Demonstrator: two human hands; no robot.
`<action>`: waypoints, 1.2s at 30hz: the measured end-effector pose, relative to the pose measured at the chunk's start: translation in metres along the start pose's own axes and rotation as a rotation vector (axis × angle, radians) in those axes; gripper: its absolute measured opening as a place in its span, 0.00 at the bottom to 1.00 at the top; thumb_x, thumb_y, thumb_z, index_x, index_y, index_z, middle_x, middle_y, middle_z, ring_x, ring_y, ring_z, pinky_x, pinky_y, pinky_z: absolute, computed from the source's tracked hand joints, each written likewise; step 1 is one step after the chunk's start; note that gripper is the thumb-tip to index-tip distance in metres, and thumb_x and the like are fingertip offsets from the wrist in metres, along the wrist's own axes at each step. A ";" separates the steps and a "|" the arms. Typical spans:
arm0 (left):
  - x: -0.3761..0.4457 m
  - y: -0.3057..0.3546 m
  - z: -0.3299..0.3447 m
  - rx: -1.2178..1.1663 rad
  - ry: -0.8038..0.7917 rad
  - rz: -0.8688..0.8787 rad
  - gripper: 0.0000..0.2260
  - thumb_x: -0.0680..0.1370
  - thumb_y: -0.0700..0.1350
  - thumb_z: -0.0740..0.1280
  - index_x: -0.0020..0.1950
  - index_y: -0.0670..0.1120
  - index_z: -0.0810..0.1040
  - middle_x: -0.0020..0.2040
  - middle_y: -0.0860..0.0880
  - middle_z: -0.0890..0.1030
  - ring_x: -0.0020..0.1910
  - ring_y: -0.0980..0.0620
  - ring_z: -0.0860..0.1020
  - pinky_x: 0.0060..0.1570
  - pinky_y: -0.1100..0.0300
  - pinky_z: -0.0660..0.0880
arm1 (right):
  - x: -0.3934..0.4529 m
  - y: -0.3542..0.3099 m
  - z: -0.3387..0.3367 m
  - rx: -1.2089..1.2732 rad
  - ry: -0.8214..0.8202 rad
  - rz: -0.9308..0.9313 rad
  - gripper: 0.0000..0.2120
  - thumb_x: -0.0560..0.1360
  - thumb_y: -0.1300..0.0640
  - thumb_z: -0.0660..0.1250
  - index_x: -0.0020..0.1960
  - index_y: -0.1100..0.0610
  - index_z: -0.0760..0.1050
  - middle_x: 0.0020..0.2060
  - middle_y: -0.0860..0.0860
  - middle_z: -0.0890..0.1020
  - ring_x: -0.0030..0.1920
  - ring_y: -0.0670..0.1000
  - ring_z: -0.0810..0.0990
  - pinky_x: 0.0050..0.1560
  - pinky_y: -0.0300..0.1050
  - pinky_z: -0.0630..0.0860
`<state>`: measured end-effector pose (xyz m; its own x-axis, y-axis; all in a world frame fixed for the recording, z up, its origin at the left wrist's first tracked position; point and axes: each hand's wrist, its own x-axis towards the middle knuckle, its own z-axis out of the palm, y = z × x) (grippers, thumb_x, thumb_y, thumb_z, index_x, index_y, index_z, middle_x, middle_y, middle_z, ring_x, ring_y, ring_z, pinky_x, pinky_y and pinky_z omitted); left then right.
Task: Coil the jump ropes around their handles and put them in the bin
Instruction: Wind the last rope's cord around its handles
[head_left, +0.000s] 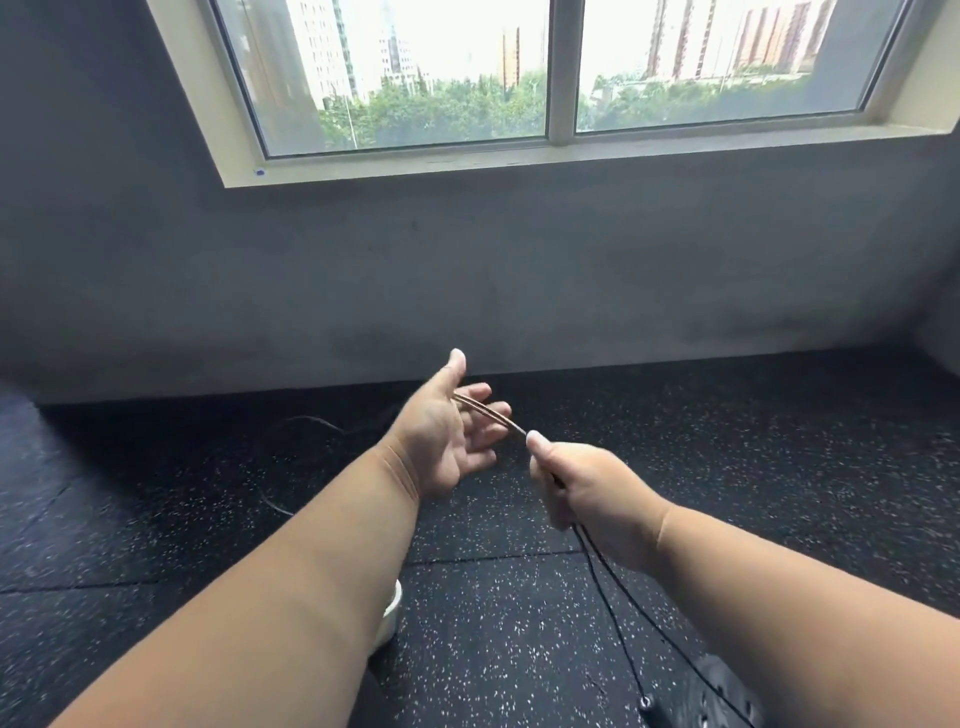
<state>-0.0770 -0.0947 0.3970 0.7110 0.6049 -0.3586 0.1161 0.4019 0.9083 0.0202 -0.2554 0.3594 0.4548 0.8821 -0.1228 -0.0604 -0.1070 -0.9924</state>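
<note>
Coiling is under way: the right hand (587, 488) grips the jump rope (608, 587) while the left hand (447, 436), fingers spread, catches two strands, probably looping next.

Light source: daylight from the window (545, 78), sky blown out white
Room: dim, grey wall (467, 270) and speckled floor (519, 597) underexposed
Blur: soft throughout, hands slightly smeared
Distortion: wide-angle bending at the edges

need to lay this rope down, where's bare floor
Bare floor lies right of the right hand, up to the wall. Crowded: loose cord beyond the left hand, hanging rope and a dark shoe near you.
</note>
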 end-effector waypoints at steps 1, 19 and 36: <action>0.003 -0.011 0.003 0.051 -0.091 -0.031 0.34 0.77 0.74 0.59 0.67 0.47 0.77 0.55 0.45 0.84 0.56 0.45 0.80 0.64 0.43 0.71 | 0.005 -0.008 -0.001 0.060 0.029 -0.048 0.24 0.85 0.46 0.59 0.34 0.56 0.68 0.25 0.52 0.64 0.26 0.50 0.61 0.32 0.46 0.61; -0.008 -0.035 0.039 0.127 -0.087 0.284 0.21 0.87 0.55 0.58 0.42 0.43 0.75 0.34 0.45 0.81 0.40 0.44 0.79 0.53 0.46 0.77 | 0.028 -0.050 -0.002 0.097 -0.010 -0.078 0.24 0.81 0.36 0.61 0.63 0.52 0.81 0.52 0.50 0.85 0.47 0.47 0.81 0.49 0.44 0.70; -0.008 -0.036 -0.012 0.296 -0.444 0.000 0.34 0.72 0.76 0.66 0.67 0.54 0.79 0.61 0.49 0.84 0.59 0.50 0.81 0.61 0.47 0.68 | 0.018 -0.051 0.020 0.365 -0.057 -0.034 0.22 0.86 0.46 0.57 0.36 0.55 0.69 0.28 0.53 0.61 0.30 0.51 0.60 0.38 0.49 0.65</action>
<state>-0.0951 -0.1056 0.3642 0.9287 0.2294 -0.2913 0.2615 0.1517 0.9532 0.0132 -0.2247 0.4075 0.4121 0.9077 -0.0789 -0.3636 0.0844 -0.9277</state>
